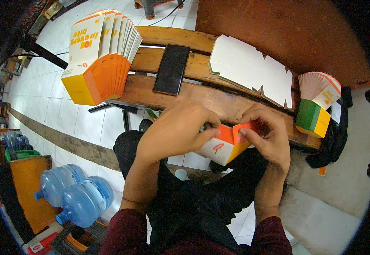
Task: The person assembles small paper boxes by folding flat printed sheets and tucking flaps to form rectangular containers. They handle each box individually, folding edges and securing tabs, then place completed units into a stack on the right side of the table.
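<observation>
Above my lap I hold a small white, orange and yellow paperboard box point(224, 155). My left hand point(174, 129) is closed on its left side, thumb across the top edge. At the right end, my right hand point(272, 138) pinches an orange flap between thumb and fingers. The underside of the box and some fingertips are hidden. Beyond my hands, a wooden slatted bench point(197, 97) carries flat white die-cut cardboard sheets point(253, 68) and a black phone point(171, 70). A fanned stack of nested boxes point(87, 51) stands at the left end.
At the bench's right end is another nested stack of boxes point(314, 114), green and yellow. A brown panel point(278, 29) rises behind the bench. Two blue water jugs point(87, 199) lie at lower left, near a dark crate point(76, 238). A stool point(148, 9) stands at the far side.
</observation>
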Available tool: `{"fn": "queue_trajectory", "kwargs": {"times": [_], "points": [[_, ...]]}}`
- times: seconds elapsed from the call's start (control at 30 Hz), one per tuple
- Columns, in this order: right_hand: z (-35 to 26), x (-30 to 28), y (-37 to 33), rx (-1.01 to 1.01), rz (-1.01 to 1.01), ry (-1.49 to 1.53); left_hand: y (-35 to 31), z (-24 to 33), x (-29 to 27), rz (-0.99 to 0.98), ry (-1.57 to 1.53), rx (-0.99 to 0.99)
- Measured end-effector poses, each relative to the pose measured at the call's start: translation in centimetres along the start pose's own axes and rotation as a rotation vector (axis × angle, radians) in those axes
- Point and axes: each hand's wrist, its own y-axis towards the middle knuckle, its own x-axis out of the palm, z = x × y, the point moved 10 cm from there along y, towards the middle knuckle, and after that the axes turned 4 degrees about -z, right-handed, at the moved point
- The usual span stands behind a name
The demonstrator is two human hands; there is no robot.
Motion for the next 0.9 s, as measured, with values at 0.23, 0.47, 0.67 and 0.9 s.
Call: {"fn": "queue_trajectory", "kwargs": {"times": [0.23,0.47,0.67,0.9], "points": [[-2.8,2.1,0.2,-0.181,-0.131,-0.314,1.7,-1.7,0.8,0.091,0.102,-0.044],[-3.3,2.9,0.3,-0.298,-0.017,-0.468,1.3,-0.1,0.9,0.126,0.199,-0.003],[-3.9,2.6,0.0,-0.346,0.055,-0.471,0.8,1.1,-0.2,0.255,0.238,0.075],[-2.9,3.3,0.2,-0.292,-0.025,-0.557,0.7,1.3,0.6,0.232,0.303,0.026]]}}
